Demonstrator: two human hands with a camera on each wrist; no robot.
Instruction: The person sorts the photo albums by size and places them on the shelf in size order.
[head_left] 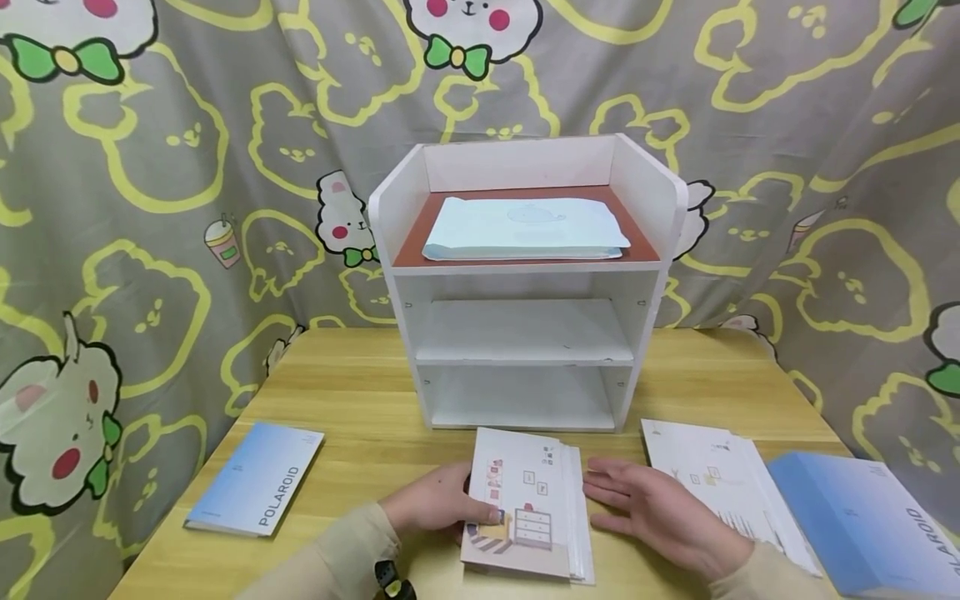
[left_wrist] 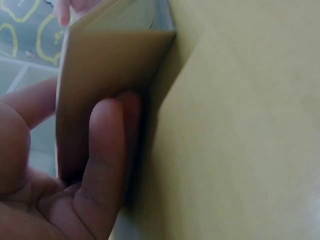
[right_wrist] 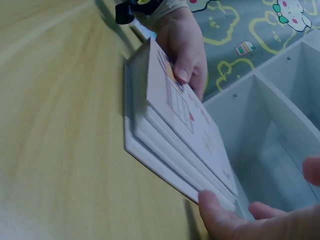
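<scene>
One album [head_left: 527, 500], near side of the shelf [head_left: 525, 362], is pinched at its left edge by the left hand [head_left: 437, 502], thumb atop, probably leaving its right side free for the right hand [head_left: 660, 517], fingers loosely spread, holding nothing.

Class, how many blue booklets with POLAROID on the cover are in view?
2: the left booklet lies far left on the table; the right booklet lies right of a white booklet, cut off by the picture's edge. More may be hidden beneath either.
</scene>
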